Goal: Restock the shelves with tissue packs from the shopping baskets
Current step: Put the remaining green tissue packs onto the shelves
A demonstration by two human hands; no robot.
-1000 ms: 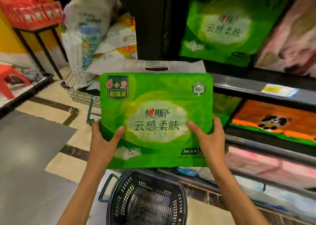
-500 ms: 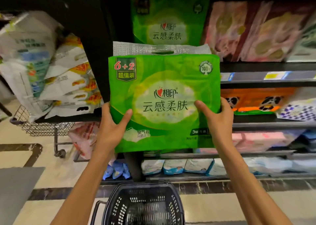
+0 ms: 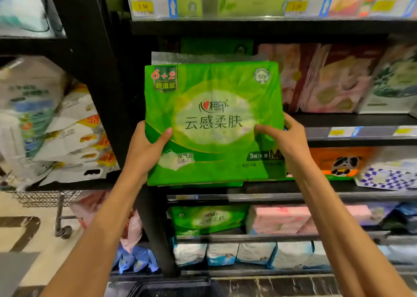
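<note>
A large green tissue pack [image 3: 212, 120] with a "6+2" label and a clear plastic handle flap on top is held upright in front of the shelving. My left hand [image 3: 145, 149] grips its lower left side, thumb across the front. My right hand [image 3: 285, 140] grips its lower right side, thumb on the front. Behind its top edge, another green pack [image 3: 216, 46] stands on the middle shelf [image 3: 352, 119]. The black shopping basket [image 3: 176, 288] shows only its rim at the bottom edge.
A black upright post [image 3: 94, 75] divides the shelving. Pink and patterned packs [image 3: 334, 80] fill the middle shelf's right part. An orange panda pack [image 3: 338, 161] sits one shelf lower, green and pink packs [image 3: 277, 219] below that. A wire cart [image 3: 52, 203] loaded with white packs stands at left.
Both hands have lifted the green pack up and toward the shelves. The view rose from the floor to the shelving, and the basket dropped to the bottom edge.
</note>
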